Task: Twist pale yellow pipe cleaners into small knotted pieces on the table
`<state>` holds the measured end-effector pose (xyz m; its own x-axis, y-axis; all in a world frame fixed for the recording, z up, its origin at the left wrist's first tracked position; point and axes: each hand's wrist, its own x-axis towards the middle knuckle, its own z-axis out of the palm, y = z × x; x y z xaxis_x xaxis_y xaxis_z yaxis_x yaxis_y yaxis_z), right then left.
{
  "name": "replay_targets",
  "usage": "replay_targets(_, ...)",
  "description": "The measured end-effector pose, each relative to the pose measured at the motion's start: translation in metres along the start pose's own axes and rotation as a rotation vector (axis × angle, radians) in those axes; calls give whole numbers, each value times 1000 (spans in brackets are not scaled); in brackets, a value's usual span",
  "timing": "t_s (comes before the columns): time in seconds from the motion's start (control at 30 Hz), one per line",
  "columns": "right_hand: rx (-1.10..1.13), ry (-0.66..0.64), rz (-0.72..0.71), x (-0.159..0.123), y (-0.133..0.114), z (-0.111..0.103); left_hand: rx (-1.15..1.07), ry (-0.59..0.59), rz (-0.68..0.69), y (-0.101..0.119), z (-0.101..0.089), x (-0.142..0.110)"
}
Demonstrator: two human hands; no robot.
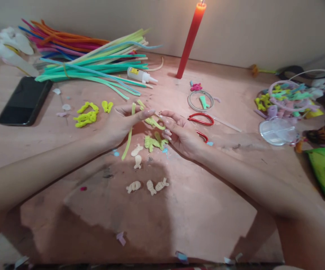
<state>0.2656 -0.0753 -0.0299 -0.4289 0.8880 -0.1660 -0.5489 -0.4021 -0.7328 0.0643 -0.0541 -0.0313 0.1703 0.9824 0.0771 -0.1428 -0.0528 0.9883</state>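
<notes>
Where the left hand [123, 125] and right hand [180, 133] nearly meet, their fingertips pinch a yellow-green fuzzy strip [152, 122].
It slants far-left to near-right; another strand [128, 142] hangs near-left beside the left hand.

Both hands, left [128, 122] and right [179, 131], grip a yellow-green pipe cleaner [153, 122]. Lit red candle [190, 41] stands tilted behind; black smartphone [25, 100] lies at left.

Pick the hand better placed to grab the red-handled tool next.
Right, I'd say: the red handles lie beside the right hand, with the left hand farther off. Both hold green strips.
</notes>
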Motion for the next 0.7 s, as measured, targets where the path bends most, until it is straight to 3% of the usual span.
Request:
replay_targets(0.1, 4, 39, 63, 0, 0, -2, 50, 105, 31, -2, -4, 2)
replay_targets(0.2, -25, 17, 76, 0, 1, -4, 159, 108, 14, 0, -7, 2)
replay_targets(0.33, -50, -30, 34, -1, 4, -5, 315, 32, 77, 16, -9, 3)
replay_targets(0.57, -105, -110, 57, -2, 12, -6, 399, -216, 134, 42, -12, 4)
replay_targets(0.7, -139, -151, 83, 0, 14, -7, 536, -218, 206, 44, -13, 7)
